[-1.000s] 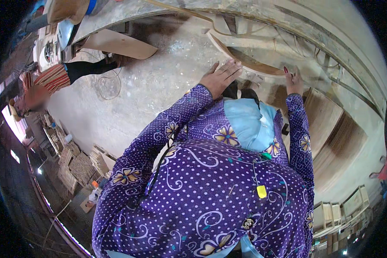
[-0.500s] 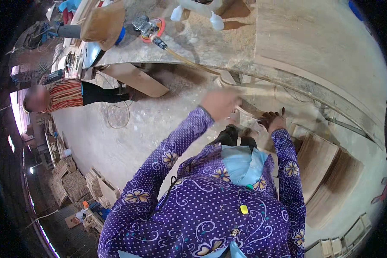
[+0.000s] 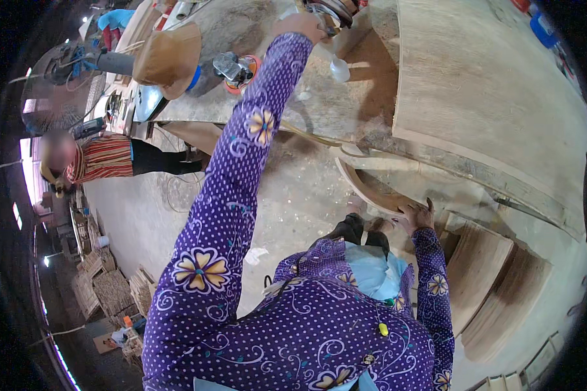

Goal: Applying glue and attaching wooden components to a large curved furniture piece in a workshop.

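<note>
My left hand (image 3: 300,27) is stretched far across the workbench (image 3: 365,107) to the top edge of the view. Its fingers curl at a dark, layered brownish item (image 3: 336,12), which the frame cuts off, so what they grip is unclear. Below the bench edge, my right hand (image 3: 416,216) is closed on one end of a curved wooden panel (image 3: 375,192); the panel's other end points up toward the bench. On the bench, left of my forearm, lies a hand-held sander (image 3: 238,70) with a red-orange round pad. A translucent white plastic bottle (image 3: 340,69) stands near my left hand.
A large flat wooden board (image 3: 489,85) covers the bench's right part. Curved wooden panels (image 3: 496,287) stand stacked on the floor at right. A brown rounded piece (image 3: 168,60) and a fan (image 3: 55,88) are at upper left. Another person in a striped top (image 3: 104,158) stands at left.
My left hand has left the curved panel's area and reached up over the bench to the dark item. My right hand still holds the panel, now slightly lower and further left.
</note>
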`<act>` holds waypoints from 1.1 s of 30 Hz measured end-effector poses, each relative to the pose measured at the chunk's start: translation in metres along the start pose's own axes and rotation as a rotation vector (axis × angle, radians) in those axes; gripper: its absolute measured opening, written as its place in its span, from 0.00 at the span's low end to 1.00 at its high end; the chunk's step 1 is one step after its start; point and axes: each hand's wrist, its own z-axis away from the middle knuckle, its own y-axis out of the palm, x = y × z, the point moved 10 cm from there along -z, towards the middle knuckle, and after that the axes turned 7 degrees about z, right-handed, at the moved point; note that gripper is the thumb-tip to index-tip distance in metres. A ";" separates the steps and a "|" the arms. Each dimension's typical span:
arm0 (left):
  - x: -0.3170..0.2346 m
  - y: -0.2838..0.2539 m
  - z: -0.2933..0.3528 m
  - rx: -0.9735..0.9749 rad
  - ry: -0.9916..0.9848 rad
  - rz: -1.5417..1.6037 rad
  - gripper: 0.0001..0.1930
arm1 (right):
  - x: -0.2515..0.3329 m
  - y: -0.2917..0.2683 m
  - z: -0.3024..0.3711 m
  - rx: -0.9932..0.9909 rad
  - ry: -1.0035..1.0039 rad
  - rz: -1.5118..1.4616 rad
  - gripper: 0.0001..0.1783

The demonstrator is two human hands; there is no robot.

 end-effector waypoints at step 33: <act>-0.124 0.209 0.311 0.301 0.302 0.682 0.07 | 0.000 -0.010 0.012 -0.124 -0.057 0.039 0.30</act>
